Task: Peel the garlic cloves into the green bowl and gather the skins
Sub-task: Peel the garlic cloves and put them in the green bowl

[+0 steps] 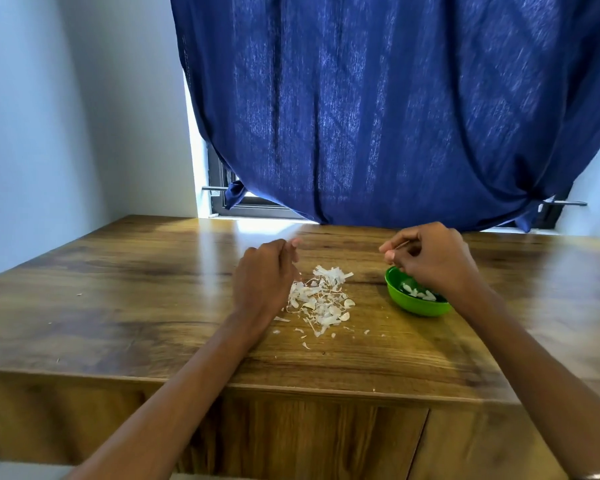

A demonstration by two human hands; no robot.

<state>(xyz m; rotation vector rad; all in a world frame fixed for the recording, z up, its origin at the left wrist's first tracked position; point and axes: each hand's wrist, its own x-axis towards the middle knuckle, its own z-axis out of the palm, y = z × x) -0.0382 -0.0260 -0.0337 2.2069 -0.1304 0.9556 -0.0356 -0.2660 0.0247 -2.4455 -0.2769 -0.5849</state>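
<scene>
Flanking one skin pile (321, 299), two hands (264, 275) (430, 261); one green bowl (414, 304).

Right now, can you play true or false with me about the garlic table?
1. The green bowl holds peeled cloves. True.
2. The skins lie inside the bowl. False: they are heaped on the wooden table, left of the bowl.
3. The right hand is above the bowl. True.
4. The curtain is red. False: it is blue.
5. The left hand is beside the skins. True.
</scene>
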